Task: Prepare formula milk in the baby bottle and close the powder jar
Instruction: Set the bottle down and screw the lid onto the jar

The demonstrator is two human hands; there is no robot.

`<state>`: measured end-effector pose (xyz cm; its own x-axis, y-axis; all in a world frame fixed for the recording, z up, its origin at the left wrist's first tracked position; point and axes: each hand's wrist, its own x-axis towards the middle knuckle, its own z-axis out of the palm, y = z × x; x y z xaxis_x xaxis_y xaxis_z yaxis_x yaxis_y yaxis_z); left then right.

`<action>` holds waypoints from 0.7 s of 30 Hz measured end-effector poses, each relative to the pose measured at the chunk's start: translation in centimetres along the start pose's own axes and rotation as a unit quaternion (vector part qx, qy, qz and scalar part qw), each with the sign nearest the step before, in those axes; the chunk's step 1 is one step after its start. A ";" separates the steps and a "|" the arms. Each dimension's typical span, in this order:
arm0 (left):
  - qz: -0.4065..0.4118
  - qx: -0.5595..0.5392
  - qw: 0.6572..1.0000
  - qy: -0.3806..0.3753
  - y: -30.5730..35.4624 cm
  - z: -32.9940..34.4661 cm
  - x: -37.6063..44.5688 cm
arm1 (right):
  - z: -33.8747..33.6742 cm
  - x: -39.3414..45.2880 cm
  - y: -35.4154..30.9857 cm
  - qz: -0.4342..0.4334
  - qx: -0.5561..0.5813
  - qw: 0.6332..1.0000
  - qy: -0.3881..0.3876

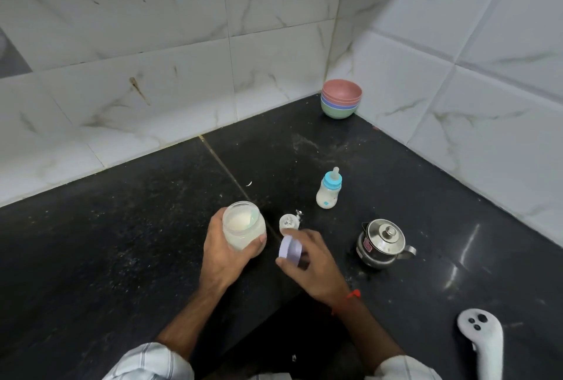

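The left hand (224,253) has its fingers (261,239) and thumb curled round the clear glass powder jar (243,225), open-topped and part full of pale powder, holding it upright over the black speckled stone counter (122,242). Just right of those fingers, the right hand (313,270) pinches the round lilac plastic lid (290,250) between thumb and fingertips, tilted on edge and close beside the jar but not on it. Right past the right fingertips sits a small clear cap-like piece (288,222) on the counter, something shiny next to it, too small to make out. Farther beyond the fingers stands the small baby bottle with the blue collar and clear teat (328,189), upright, milky white inside, well apart from both hands. Off to the right of the right hand rests a little lidded stainless steel kettle (384,242). Way back in the tiled corner, a stack of pink, blue and green bowls (340,99). Near the lower right corner lies a white handheld controller (483,340).
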<state>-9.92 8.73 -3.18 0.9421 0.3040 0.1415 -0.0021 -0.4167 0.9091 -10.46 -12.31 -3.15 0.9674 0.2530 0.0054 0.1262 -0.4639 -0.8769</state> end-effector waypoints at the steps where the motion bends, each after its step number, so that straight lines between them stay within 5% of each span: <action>1: 0.024 0.003 1.000 0.000 0.3 -0.1 -0.3 | -0.6 -0.2 -1.0 -0.003 0.062 0.998 0.032; 4: 0.065 -0.001 0.998 -0.021 1.9 -0.2 -0.9 | -2.7 -0.2 -4.6 -0.015 0.269 0.957 0.111; 8: 0.117 -0.004 0.991 -0.062 4.3 0.3 -1.8 | -4.4 -0.1 -8.3 -0.079 0.346 0.925 0.139; 21: 0.118 0.004 0.983 -0.143 6.8 1.0 -5.0 | -5.0 -4.5 -6.7 -0.122 0.008 0.988 0.092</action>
<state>-14.28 3.52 1.96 0.9716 -0.0540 0.2303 -0.2293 -0.4544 0.8608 -14.61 -14.54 5.11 0.9323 0.1966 0.3037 0.3587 -0.3943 -0.8461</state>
